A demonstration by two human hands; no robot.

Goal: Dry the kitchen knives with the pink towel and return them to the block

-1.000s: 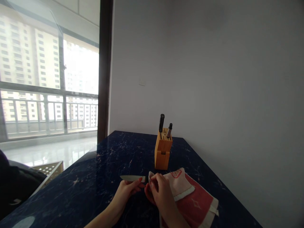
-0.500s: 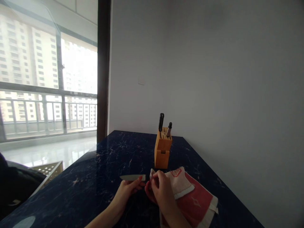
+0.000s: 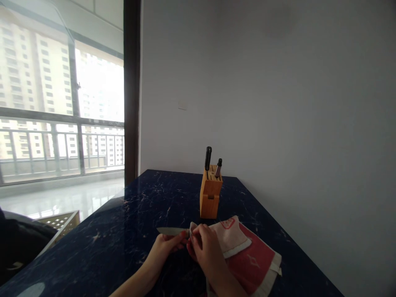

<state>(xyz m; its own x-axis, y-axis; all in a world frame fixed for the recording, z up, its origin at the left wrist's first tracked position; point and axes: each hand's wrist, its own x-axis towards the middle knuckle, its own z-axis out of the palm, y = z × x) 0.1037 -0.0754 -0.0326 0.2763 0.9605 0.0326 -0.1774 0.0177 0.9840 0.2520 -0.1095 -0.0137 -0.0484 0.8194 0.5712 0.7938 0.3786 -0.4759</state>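
Observation:
A knife [image 3: 172, 231] is in my left hand [image 3: 169, 243], its blade pointing left just above the dark table. The fingers of that hand are closed near the handle end of the blade. My right hand [image 3: 206, 243] pinches a bunched corner of a red and white cloth [image 3: 256, 256], which meets the knife at the handle end. The handle is hidden behind the cloth and fingers. Most of the cloth lies flat on the table, right of my right hand, with a pale folded flap on top.
Beyond my hands stands a wooden knife block [image 3: 210, 202] holding a black-handled knife [image 3: 208, 158] and a second dark-handled tool [image 3: 218, 167]. The blue marbled table [image 3: 148, 202] runs to the grey wall. At lower left are a perforated pale seat [image 3: 66, 225] and a dark bag-like shape [image 3: 24, 243].
My right hand has shifted slightly left with the cloth corner, which now touches the knife's handle end. The left hand has hardly moved. The view has turned a little.

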